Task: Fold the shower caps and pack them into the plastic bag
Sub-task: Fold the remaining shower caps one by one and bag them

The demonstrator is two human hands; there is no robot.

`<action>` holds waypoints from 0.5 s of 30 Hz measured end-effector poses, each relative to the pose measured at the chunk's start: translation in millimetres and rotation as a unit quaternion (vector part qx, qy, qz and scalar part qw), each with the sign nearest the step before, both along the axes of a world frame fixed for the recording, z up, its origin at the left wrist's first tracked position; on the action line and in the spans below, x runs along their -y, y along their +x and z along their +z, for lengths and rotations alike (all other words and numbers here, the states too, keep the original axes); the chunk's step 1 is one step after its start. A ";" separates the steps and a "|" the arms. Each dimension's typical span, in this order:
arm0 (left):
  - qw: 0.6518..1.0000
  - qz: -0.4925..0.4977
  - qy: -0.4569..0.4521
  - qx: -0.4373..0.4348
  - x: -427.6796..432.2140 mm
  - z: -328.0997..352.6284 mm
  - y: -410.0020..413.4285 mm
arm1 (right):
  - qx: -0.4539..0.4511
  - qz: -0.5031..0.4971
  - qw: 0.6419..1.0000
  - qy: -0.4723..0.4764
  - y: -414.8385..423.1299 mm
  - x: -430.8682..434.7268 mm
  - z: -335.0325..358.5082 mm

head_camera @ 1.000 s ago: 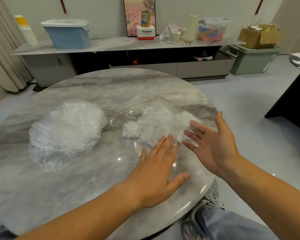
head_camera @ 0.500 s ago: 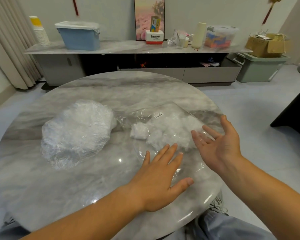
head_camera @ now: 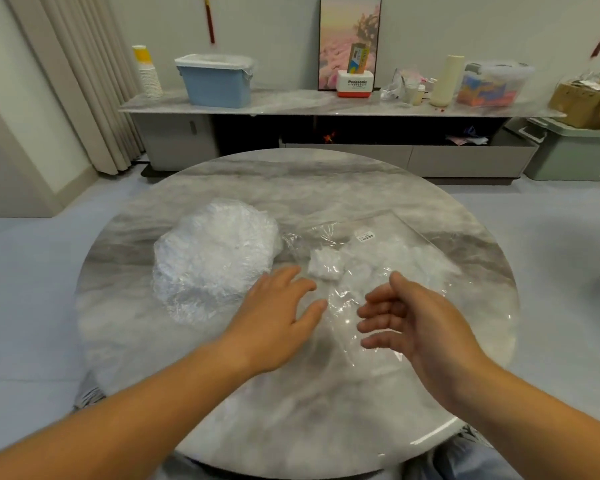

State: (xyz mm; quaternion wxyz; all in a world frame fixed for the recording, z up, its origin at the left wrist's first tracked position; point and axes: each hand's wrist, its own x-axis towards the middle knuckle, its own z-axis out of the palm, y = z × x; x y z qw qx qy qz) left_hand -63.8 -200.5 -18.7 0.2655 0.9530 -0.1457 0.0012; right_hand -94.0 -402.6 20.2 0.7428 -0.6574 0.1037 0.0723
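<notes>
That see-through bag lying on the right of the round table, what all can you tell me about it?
The plastic bag is clear, thin and glossy, wrinkled with bright glints. It lies flat on the marble table, right of centre. A small white barcode label sits near its far side. Crumpled white shower caps show through it. The right hand hovers over its near part, holding nothing; contact cannot be told.

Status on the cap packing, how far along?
Partly done. Done: a white wad of folded caps shows through the plastic bag, plus one small folded cap at its mouth; in or out, I cannot tell. In hand: nothing; left hand and right hand are open above the table. Left: the big pile of crumpled caps beside the bag.
</notes>
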 end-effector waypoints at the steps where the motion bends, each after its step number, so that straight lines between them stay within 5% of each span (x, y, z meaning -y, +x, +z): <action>1: 0.999 0.026 0.041 0.001 -15.5 -1.8 4.2 | 0.003 0.047 0.998 -0.034 0.3 -8.9 -3.5; 7: 0.984 0.043 0.168 -0.041 -77.2 -13.2 1.8 | 0.052 0.279 0.894 -0.348 2.4 -59.2 -32.7; 15: 0.969 -0.006 0.243 -0.037 -93.3 -36.3 -22.8 | 0.082 0.339 0.727 -0.591 3.6 -77.5 -52.5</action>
